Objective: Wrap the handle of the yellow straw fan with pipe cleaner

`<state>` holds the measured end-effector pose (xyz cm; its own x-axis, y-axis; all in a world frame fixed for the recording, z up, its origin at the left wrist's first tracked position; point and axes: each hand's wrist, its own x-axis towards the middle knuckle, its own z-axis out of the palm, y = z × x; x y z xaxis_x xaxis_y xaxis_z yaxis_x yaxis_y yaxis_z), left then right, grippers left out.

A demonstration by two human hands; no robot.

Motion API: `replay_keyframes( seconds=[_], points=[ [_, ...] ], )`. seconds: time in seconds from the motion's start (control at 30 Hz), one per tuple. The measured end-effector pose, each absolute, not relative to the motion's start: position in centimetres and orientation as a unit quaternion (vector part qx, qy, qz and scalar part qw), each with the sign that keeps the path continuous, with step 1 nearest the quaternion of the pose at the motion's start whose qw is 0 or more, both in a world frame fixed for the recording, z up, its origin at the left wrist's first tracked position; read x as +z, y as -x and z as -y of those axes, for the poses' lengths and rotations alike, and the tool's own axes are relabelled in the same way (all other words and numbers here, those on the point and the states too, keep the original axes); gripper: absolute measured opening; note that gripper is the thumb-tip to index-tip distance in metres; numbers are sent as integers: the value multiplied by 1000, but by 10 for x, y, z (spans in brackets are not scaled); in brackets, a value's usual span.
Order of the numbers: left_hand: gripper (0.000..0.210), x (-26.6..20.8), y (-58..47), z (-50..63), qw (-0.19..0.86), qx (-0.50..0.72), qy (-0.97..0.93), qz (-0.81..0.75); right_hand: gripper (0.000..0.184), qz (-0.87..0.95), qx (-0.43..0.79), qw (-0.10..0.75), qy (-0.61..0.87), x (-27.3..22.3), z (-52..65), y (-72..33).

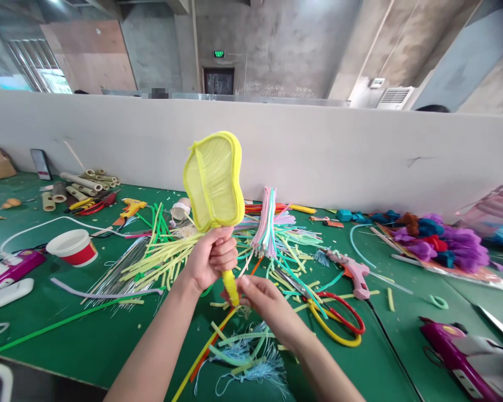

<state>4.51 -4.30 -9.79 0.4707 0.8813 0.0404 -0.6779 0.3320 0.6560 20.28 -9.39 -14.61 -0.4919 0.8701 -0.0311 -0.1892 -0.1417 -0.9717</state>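
Observation:
A yellow fuzzy-edged hand fan (213, 178) with a thin, see-through panel is held upright in front of me. My left hand (216, 257) is closed around the upper part of its yellow wrapped handle (230, 287). My right hand (262, 301) pinches at the handle's lower end, with fingertips partly hidden behind it. Pale threads hang just below. Under my hands lie blue tassels (251, 360) and pale green pipe cleaner pieces. Yellow pipe cleaners (159, 262) spread out behind my left wrist. Scissors (339, 321) with red and yellow handles lie right of my right hand.
A pink glue gun (354, 273) and a purple device (465, 357) lie to the right. At left are a paper cup (73, 247), metal wires (117, 273) and a yellow glue gun (132, 209). A pastel pipe cleaner bundle (266, 223) stands before the white partition (318, 151).

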Motion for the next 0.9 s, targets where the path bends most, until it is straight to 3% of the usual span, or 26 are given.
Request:
replay_keyframes(
  seconds=[0.17,0.27,0.57,0.73,0.9],
  points=[
    [34,-103,-50,44,816,445,-340,-144,50,361,829,356,235,-133,85,-210],
    [33,-103,-48,41,805,467,-343,-125,40,318,848,359,225,-132,84,-207],
    [58,-112,-44,36,773,531,-325,-125,48,357,845,347,197,-148,88,-188],
    [54,-112,-53,36,750,525,-349,-200,47,479,738,381,285,-150,89,-188],
    [34,-107,-69,42,679,587,-344,-275,31,603,436,466,479,-157,80,-198]
  ],
)
